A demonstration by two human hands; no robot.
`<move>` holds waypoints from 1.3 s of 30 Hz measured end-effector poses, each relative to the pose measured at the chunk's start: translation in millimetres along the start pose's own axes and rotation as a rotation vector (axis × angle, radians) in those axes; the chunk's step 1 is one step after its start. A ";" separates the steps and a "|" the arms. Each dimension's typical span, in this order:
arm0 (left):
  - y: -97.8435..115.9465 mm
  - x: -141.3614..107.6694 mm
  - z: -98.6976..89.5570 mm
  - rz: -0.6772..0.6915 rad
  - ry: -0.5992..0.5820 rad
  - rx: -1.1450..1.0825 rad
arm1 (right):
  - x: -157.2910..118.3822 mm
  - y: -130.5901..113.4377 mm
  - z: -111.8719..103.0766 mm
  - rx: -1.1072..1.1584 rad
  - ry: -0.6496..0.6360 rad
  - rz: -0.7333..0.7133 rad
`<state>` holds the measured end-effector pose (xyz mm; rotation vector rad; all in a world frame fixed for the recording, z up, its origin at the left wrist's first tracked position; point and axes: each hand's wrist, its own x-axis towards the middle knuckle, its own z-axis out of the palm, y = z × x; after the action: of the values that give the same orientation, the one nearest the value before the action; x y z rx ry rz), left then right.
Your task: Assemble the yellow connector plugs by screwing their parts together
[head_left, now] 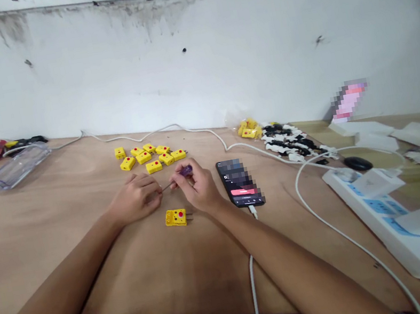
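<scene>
My right hand (194,185) is closed round the purple handle of a small screwdriver (185,171), whose thin shaft points left toward my left hand (136,198). The fingers of my left hand are curled near the table, around the shaft's tip; whatever they hold is hidden. Just below and between my hands lies a yellow connector (176,217) with a red dot and metal pins pointing right. Beyond my hands, several yellow connectors (143,157) with red dots rest in a loose group on the brown table (142,277).
Right of my right hand lies a phone (239,183) with a white cable. Farther right are a white power strip (405,231), black and white parts (290,140) and bagged yellow connectors (249,131). A clear bottle (19,168) lies at the left. A wall rises behind.
</scene>
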<state>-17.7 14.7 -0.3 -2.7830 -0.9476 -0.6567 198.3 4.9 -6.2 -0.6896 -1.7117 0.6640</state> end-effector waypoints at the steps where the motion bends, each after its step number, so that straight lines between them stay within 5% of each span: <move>1: -0.2 -0.2 0.1 0.000 -0.006 0.002 | -0.1 0.0 0.0 -0.002 -0.005 0.002; 26: 3.4 -0.3 4.0 0.091 0.020 0.206 | -2.1 -0.4 3.2 -0.266 -0.149 -0.151; 30: 1.5 0.5 1.3 0.057 -0.007 0.132 | -1.8 1.5 2.7 -0.214 -0.116 -0.106; 36: 0.5 0.6 -6.1 -0.121 0.122 -0.161 | -4.6 -1.4 0.0 -0.042 0.021 0.019; 39: 5.1 -0.5 -9.5 -0.134 0.053 -0.338 | -11.9 -7.1 -6.0 -0.003 0.043 0.066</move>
<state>-18.5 8.0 8.1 -2.9860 -1.1126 -0.9903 205.9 -8.1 -7.3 -0.7598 -1.6568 0.6886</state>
